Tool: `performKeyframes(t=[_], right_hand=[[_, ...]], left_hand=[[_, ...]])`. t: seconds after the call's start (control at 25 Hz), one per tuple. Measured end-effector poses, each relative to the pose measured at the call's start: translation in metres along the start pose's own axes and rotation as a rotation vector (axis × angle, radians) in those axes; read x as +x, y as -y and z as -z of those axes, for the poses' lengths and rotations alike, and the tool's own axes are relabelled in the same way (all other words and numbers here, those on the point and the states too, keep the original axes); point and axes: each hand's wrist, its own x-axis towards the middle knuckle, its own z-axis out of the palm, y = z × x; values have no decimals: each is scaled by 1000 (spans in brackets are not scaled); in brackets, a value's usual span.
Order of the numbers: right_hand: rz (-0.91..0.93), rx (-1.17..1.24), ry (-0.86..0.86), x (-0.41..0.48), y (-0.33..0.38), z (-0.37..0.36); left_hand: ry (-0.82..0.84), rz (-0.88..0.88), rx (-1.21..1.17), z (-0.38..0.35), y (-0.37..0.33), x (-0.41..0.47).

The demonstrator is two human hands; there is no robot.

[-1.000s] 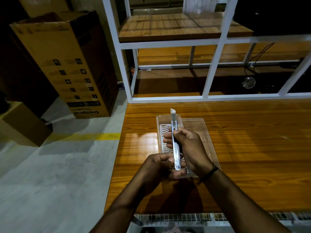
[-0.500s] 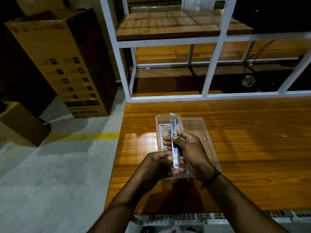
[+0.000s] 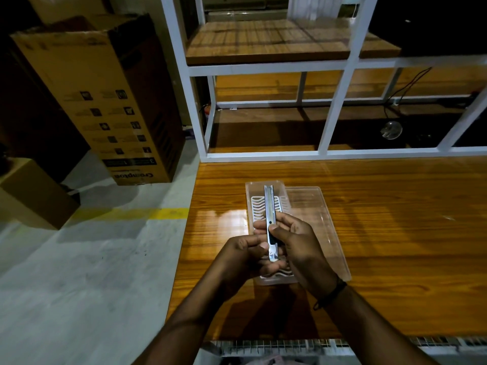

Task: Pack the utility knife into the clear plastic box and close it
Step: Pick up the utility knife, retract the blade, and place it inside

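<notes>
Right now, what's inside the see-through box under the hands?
The clear plastic box lies open, showing a white wavy-patterned insert. The utility knife is above it, held by both hands. The hands hide its middle part.

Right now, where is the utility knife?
Centre of the head view: the utility knife is held in both hands, left and right, above the open clear box.

1. I see both hands, left hand (image 3: 243, 255) and right hand (image 3: 295, 242), gripping the utility knife (image 3: 270, 217) lengthwise.
2. Beneath it, the clear plastic box (image 3: 311, 206) lies open on the desk (image 3: 395, 233).
</notes>
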Motion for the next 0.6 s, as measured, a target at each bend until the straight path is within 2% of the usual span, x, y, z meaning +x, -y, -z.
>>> performKeyframes(t=[0.6], right_hand=[[-14, 155, 19, 4, 0, 3]], left_hand=[[-31, 13, 35, -2, -4, 8]])
